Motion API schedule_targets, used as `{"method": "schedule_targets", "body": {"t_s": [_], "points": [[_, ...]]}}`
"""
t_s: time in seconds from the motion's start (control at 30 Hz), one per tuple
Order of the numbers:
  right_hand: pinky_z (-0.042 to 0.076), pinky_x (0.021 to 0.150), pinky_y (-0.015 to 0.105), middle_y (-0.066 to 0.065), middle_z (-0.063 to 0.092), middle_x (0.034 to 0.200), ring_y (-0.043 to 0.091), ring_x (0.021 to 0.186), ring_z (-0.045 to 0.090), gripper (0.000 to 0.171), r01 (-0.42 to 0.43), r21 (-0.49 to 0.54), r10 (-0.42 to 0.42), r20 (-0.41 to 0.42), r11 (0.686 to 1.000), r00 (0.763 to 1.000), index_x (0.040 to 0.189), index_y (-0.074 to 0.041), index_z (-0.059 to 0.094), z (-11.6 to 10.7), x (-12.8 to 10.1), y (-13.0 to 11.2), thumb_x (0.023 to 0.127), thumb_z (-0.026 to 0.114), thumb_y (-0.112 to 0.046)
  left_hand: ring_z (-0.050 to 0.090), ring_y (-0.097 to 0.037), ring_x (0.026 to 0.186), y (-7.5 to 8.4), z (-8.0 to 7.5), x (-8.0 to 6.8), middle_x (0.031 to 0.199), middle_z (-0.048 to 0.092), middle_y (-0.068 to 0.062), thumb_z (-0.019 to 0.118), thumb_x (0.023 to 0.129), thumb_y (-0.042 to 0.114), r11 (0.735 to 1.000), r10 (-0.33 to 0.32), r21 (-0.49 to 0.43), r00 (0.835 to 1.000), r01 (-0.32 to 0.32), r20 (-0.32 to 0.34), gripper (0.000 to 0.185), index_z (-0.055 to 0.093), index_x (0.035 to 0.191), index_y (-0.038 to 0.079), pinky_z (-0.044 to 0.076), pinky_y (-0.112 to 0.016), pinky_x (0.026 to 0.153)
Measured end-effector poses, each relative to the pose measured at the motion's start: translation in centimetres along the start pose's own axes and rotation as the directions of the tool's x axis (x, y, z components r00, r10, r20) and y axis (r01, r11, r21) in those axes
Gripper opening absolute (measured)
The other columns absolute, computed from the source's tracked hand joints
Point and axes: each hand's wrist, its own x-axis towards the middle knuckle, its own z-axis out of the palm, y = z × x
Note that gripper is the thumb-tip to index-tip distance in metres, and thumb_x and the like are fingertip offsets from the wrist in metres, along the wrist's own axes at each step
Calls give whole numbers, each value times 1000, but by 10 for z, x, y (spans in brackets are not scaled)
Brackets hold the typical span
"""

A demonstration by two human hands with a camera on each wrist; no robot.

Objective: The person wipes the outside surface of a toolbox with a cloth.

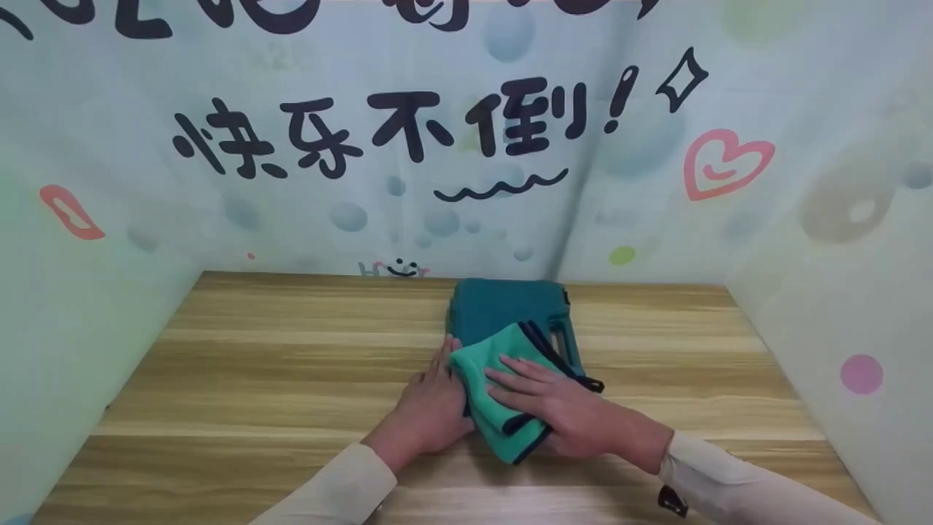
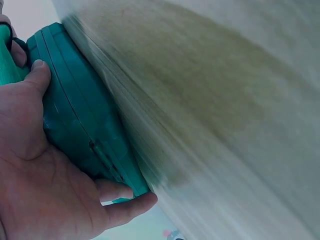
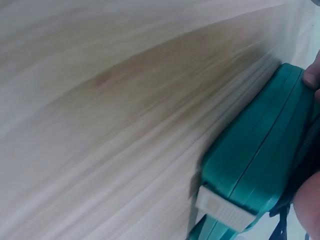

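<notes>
The light wooden surface (image 1: 291, 379) with its banded grain fills the booth floor, walled on 3 sides by pale printed sheets with black lettering and a pink heart.

On it, right of centre and toward the back wall, lies the dark teal hard plastic case (image 1: 503, 310) — flat on its broad face, its long axis running away from the person, its moulded carry handle along the right edge. The wrist views show its ribbed seam and a white latch (image 3: 220, 210) on one side.

Over the near end of the case lies the folded mint-green cloth with dark navy trim (image 1: 496, 394), its fold running diagonally from the case's middle down toward the person, the lowest corner overhanging onto the surface.

The right hand (image 1: 561, 408) rests on top of the cloth, fingers (image 1: 510, 379) straight, spread and pressing flat — nothing is clamped. The left hand (image 1: 434, 408) stands on its edge against the case's left side; in the left wrist view its thumb and fingers (image 2: 120, 197) curl round the case's edge, holding it.

So the case lies directly ahead of both hands, just beyond the fingertips. The 2 hands are about equally near: the right from above, the left bracing from the side.
</notes>
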Motion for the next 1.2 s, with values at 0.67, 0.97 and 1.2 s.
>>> {"method": "schedule_targets", "body": {"t_s": [0.67, 0.97, 1.2], "points": [[16, 119, 45, 8, 40, 158, 40, 147, 26, 59, 9, 163, 9, -113, 987, 994, 154, -12, 46, -9, -43, 16, 97, 61, -10, 16, -40, 150, 3, -5, -3, 166, 6, -24, 55, 85, 78, 997, -46, -54, 999, 46, -3, 122, 6, 160, -6, 34, -62, 107], [20, 110, 69, 10, 48, 153, 43, 147, 25, 57, -89, 380, 161, -163, 921, 973, 144, -11, 59, -13, -53, 37, 90, 56, 9, 10, -43, 151, 5, -8, -3, 168, -5, -19, 56, 88, 75, 1000, -3, -31, 1000, 3, -6, 111, 8, 164, 11, 33, -66, 106], [23, 110, 66, 18, 54, 145, 48, 141, 34, 59, -83, 469, 223, -252, 879, 942, 134, -3, 67, -15, -54, 55, 82, 49, 19, 7, -46, 150, 5, -12, -2, 168, -10, -18, 54, 92, 70, 999, 53, -5, 998, -53, 37, 80, 26, 161, 40, 32, -68, 106]]}}
